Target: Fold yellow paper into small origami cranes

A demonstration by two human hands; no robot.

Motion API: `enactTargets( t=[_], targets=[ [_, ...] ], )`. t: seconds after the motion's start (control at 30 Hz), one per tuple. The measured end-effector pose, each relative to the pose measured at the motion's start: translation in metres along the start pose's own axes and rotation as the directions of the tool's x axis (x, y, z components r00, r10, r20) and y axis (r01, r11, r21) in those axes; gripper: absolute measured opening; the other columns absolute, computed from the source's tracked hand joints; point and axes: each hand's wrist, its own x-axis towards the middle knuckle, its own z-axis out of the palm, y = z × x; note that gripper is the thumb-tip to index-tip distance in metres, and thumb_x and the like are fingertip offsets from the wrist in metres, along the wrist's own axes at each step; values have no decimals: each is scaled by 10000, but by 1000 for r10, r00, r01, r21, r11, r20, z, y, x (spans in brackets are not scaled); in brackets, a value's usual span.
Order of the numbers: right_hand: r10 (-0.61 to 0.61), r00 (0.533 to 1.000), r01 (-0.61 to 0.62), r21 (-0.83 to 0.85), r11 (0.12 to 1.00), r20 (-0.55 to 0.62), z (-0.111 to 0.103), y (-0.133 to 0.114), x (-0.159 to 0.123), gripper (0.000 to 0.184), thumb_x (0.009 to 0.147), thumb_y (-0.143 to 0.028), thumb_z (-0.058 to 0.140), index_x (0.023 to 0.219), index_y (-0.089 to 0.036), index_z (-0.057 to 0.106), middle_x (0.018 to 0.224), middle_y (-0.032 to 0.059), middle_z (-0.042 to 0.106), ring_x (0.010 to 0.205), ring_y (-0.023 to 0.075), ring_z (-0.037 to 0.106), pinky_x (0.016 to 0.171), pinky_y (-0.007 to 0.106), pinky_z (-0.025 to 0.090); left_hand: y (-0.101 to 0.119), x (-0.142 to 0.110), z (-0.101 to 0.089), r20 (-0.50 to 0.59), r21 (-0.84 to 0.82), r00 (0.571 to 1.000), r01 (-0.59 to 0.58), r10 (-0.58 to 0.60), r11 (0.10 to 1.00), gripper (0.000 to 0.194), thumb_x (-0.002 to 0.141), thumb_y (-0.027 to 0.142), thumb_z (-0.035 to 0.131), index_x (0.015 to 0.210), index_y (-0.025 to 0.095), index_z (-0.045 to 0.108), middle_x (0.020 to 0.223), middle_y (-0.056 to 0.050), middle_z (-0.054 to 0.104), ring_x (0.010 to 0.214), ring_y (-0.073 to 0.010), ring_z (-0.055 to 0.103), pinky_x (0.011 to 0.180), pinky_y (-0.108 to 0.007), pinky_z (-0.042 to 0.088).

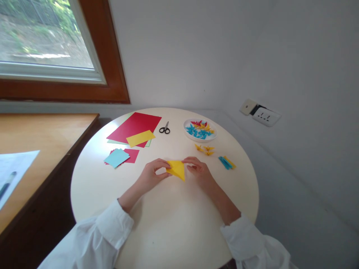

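Observation:
A yellow origami paper, folded into a triangle with one point toward me, is between my two hands over the middle of the round table. My left hand pinches its left corner between thumb and fingers. At the upper right corner, the fingertips of my right hand hold the paper's edge, with the thumb partly hidden. Just beyond my right hand sit several small yellow paper cranes. Folded blue and yellow paper strips lie to the right of it.
A white plate holds red, yellow and blue cranes. Black-handled scissors lie near large red sheets and a yellow piece. Light blue squares are stacked at left. A wooden desk adjoins the round table.

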Motion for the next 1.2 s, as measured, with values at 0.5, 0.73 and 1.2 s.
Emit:
enactTargets(
  t=[0.5, 0.73, 1.2],
  targets=[
    [-11, 1000, 14, -128, 992, 26, 1, -12, -7, 88, 653, -184, 638, 710, -227, 689, 792, 17, 695, 783, 176, 622, 710, 305, 452, -4, -1, 0, -8, -35, 995, -102, 101, 994, 60, 731, 237, 646, 772, 198, 666, 959, -80, 620, 865, -182, 616, 768, -318, 499],
    [-38, 995, 26, -122, 992, -93, 4, -15, -10, 70, 674, -252, 675, 733, -216, 681, 782, 30, 702, 765, 185, 633, 731, 324, 471, -9, 2, -3, -38, -32, 993, 107, -108, 994, 147, 744, 291, 602, 803, 184, 684, 1061, -106, 653, 927, -220, 632, 794, -338, 502],
    [-56, 995, 42, -144, 989, -88, 12, -20, -13, 86, 641, -264, 691, 606, -213, 630, 742, 33, 715, 694, 192, 647, 692, 339, 506, 2, 0, 2, -50, -25, 985, 164, -165, 986, 82, 695, 242, 630, 713, 167, 656, 770, -48, 708, 708, -175, 643, 676, -286, 507]
  ],
)
